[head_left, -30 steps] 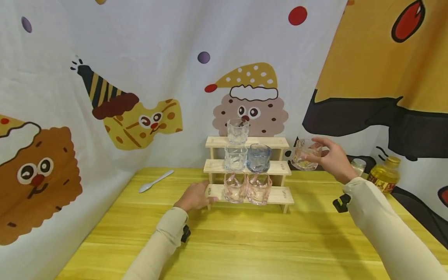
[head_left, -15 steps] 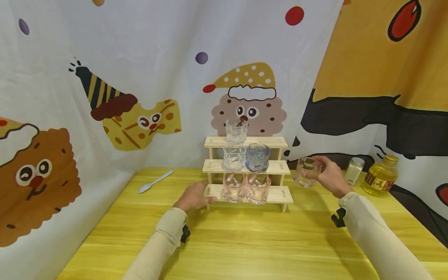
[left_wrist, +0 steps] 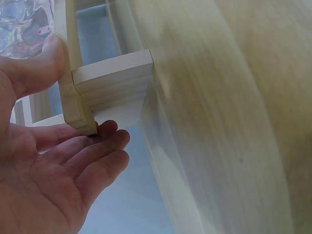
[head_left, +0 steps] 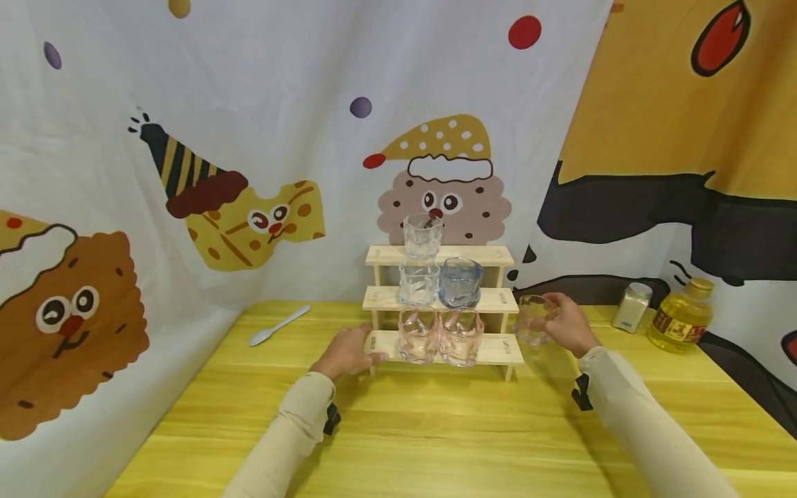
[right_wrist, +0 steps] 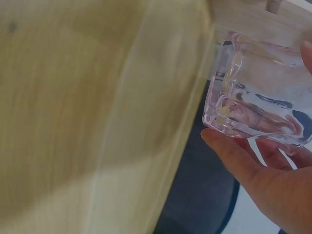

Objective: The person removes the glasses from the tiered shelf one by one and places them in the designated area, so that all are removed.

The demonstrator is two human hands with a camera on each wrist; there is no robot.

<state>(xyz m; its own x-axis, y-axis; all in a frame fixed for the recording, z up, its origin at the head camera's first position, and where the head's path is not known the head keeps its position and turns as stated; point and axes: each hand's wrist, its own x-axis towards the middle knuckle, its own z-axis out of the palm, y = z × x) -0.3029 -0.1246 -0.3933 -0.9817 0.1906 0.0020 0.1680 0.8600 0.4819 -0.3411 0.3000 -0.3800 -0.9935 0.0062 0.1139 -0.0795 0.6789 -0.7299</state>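
Observation:
A three-step wooden display rack stands on the table. At its left end my left hand grips the lowest step, thumb at its upper face and fingers curled beneath. My right hand holds a faintly pink clear glass by its sides, just right of the rack. Two pink glasses sit side by side on the bottom step. On the middle step a clear glass stands left of a blue glass. Another clear glass is on the top step.
A white spoon lies on the table to the left. At the back right stand a small lidded jar and a yellow oil bottle. A printed cloth hangs behind the table.
My right hand has lowered the glass from upper-shelf height and brought it left, closer to the rack. The left hand keeps its grip on the step; the glasses on the rack stay put.

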